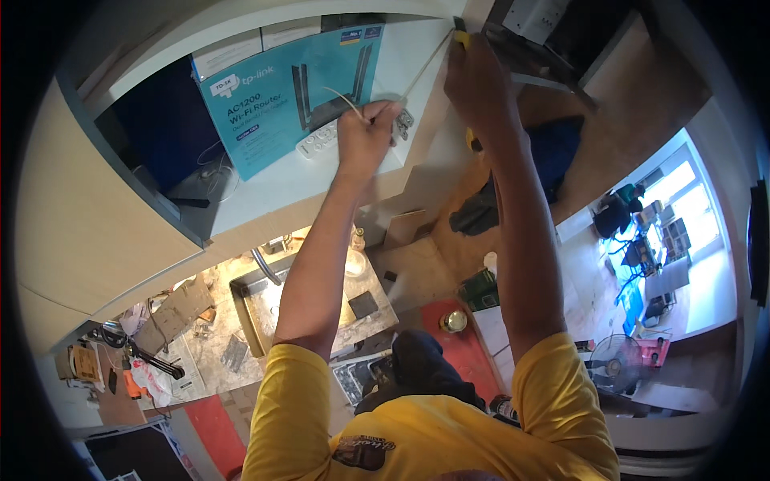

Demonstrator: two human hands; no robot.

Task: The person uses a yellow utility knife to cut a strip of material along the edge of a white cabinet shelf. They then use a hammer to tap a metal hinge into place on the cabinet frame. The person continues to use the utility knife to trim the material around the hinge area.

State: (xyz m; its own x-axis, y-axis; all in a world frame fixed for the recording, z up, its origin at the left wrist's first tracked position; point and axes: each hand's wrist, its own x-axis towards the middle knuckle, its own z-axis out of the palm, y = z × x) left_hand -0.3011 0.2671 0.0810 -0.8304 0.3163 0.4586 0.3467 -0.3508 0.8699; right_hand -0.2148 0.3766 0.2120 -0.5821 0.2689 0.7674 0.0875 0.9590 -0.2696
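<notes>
My left hand (367, 136) pinches a thin cream cable (423, 74) in front of a router box, with a short loose end sticking up on the left side of the fingers. From there the cable runs up and right, pulled straight, to my right hand (477, 76). That hand is closed round a yellow and black hand tool (461, 37) at the cabinet's right edge; the palm hides most of it, so its kind is unclear. Behind my left hand, a white socket strip (317, 143) and a small metal piece (403, 125) lie on the shelf.
The teal router box (281, 100) stands upright on the white cabinet shelf (391, 164). Below are a counter with a steel sink (249, 309), a bent tap (265, 266) and scattered items. A red mat (461, 345) bears a jar (453, 321). A fan (613, 367) stands at right.
</notes>
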